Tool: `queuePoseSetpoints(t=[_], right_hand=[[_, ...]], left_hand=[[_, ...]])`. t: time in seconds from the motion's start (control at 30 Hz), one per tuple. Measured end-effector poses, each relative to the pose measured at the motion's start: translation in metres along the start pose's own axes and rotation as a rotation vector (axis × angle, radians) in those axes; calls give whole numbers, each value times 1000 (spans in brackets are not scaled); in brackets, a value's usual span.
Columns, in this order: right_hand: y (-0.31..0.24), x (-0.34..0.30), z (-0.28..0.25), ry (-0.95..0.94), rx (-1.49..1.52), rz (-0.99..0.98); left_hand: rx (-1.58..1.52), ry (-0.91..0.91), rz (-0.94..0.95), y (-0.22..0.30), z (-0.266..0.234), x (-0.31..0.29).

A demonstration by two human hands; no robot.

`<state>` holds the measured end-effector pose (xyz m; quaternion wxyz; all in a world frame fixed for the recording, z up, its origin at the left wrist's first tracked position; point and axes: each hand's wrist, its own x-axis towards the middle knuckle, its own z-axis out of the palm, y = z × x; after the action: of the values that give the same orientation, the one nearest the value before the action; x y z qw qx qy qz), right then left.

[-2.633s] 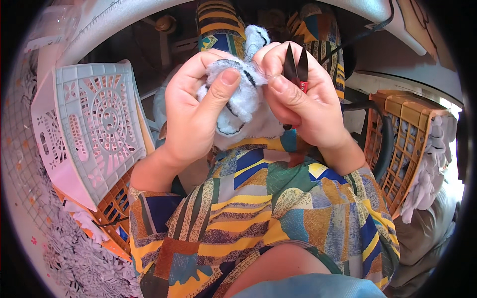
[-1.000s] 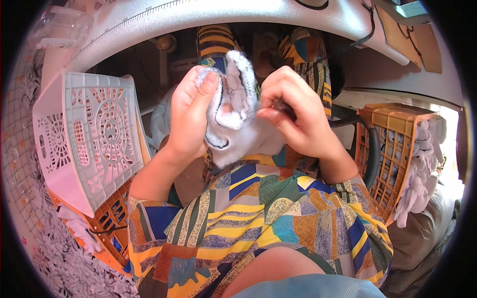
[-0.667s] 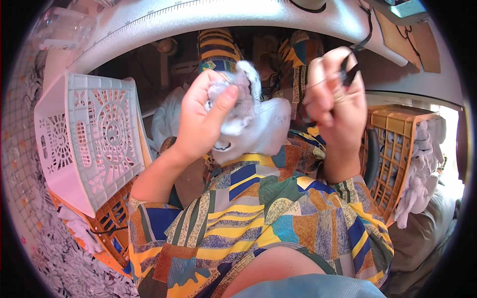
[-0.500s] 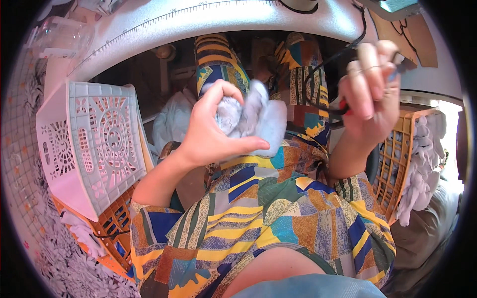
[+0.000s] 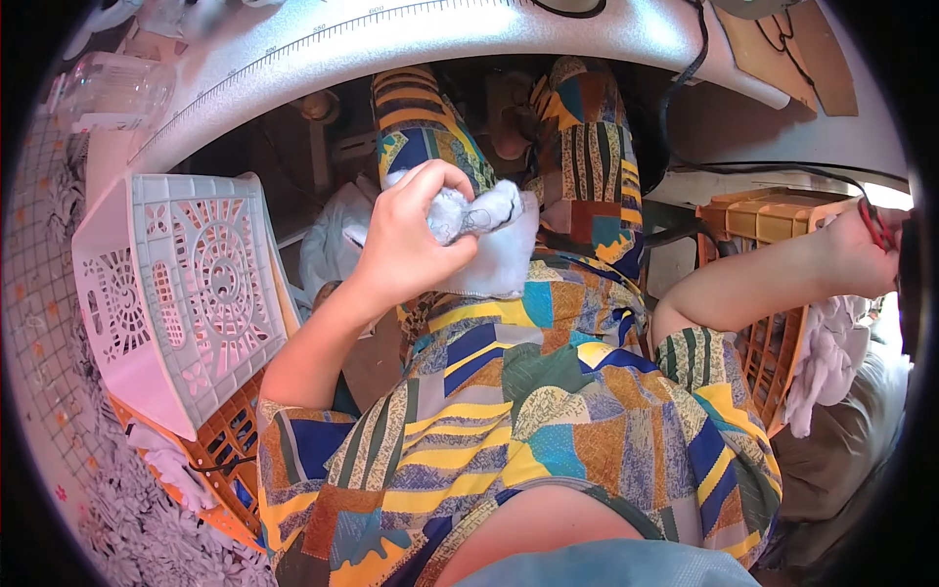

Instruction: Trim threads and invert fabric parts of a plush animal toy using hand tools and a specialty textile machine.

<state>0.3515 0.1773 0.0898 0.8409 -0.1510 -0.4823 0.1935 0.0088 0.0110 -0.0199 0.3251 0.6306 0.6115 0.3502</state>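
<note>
My left hand (image 5: 409,230) is closed around a bunched light-grey fluffy cloth piece (image 5: 497,256). A rolled end pokes out past the thumb, and a flat flap hangs below over my lap. The part inside the palm is hidden. Far out at the right edge, my right hand (image 5: 866,252) is closed on a small red-handled tool (image 5: 873,225); its working end cannot be made out. A black cord (image 5: 773,168) runs from beside this tool back toward the table. Part of the right hand is lost in the dark rim of the picture.
A white openwork plastic basket (image 5: 210,264) stands at left on an orange crate (image 5: 230,440). At right, another orange crate (image 5: 768,342) has pale grey fabric pieces (image 5: 827,357) beside it. Ahead curves the white table edge (image 5: 323,54) with a ruler scale; a clear plastic container (image 5: 117,88) lies at its left.
My right hand has swung outward to the far right with the red-handled tool, drawing the cord along. My left hand has closed more tightly on the cloth piece.
</note>
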Motion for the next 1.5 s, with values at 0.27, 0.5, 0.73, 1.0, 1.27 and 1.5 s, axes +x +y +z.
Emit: queuePoseSetpoints(t=[0.27, 0.5, 0.73, 1.0, 1.27, 1.5], right_hand=[[-12, -135, 83, -985, -382, 562], [-7, -198, 97, -1316, -250, 483], [-2, -153, 82, -563, 418, 1182], [2, -128, 67, -194, 33, 861], [-12, -183, 90, -1188, -204, 806], [0, -177, 86, -959, 33, 864]], left_hand=[[-31, 45, -42, -1, 1, -3], [-179, 18, -117, 1, -1, 1], [-145, -21, 3, 2, -7, -1], [-234, 2, 29, 2, -8, -1], [-322, -20, 94, -4, -7, 2], [-388, -55, 62, -7, -9, 2]])
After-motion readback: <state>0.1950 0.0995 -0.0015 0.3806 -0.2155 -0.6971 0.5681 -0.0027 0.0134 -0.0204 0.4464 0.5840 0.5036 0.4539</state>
